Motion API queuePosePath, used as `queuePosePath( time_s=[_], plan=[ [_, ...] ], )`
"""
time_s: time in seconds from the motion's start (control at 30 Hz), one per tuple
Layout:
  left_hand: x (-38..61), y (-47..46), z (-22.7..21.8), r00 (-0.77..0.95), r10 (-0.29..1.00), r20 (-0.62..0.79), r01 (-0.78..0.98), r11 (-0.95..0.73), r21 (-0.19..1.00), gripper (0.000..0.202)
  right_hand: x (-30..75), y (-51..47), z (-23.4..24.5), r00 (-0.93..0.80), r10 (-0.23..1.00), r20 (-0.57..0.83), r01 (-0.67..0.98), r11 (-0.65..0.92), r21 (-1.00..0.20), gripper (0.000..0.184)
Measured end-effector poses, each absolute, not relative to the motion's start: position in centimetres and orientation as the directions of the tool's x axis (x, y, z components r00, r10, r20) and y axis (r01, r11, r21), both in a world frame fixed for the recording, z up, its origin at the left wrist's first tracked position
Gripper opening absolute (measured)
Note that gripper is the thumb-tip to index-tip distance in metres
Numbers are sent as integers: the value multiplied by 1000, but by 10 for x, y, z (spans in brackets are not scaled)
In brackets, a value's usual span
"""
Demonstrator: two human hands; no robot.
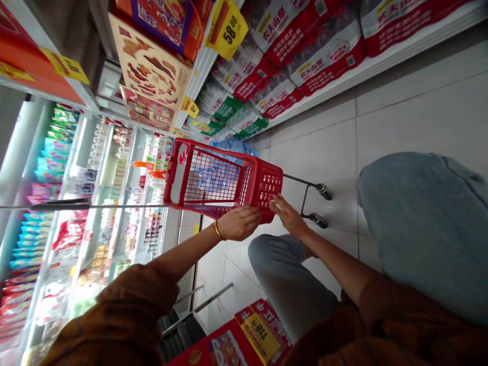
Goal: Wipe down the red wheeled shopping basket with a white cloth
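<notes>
The whole scene appears turned on its side. A red plastic shopping cart with mesh sides stands in the middle, with metal legs and casters on the right. My left hand, with a gold-coloured bracelet at the wrist, has its fingers curled together over the side of the cart's basket; the fingertips are partly hidden. Against the basket's lower end rests my right hand, fingers stretched out and slightly apart. Blue-and-clear packaging shows through the mesh; whether it lies inside or behind is unclear.
Shrink-wrapped water bottles line a low shelf at the top. Boxed goods and a yellow price tag are beside them. Stocked shelves fill the left. A red carton sits below, near my jeans-clad knees.
</notes>
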State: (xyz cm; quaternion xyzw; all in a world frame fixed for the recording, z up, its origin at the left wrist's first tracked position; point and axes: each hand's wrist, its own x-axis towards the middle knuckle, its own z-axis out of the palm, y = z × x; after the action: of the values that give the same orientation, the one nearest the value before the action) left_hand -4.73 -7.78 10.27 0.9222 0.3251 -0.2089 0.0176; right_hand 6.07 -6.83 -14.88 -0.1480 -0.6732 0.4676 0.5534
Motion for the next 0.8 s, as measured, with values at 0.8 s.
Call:
queuePosePath(
  time_s=[0.8],
  plan=[
    [-40, -76, 92, 637, 669, -383, 727, -687, 10, 18, 62, -35, -57, -229, 770, 595, -405, 481, -778, 61]
  ],
)
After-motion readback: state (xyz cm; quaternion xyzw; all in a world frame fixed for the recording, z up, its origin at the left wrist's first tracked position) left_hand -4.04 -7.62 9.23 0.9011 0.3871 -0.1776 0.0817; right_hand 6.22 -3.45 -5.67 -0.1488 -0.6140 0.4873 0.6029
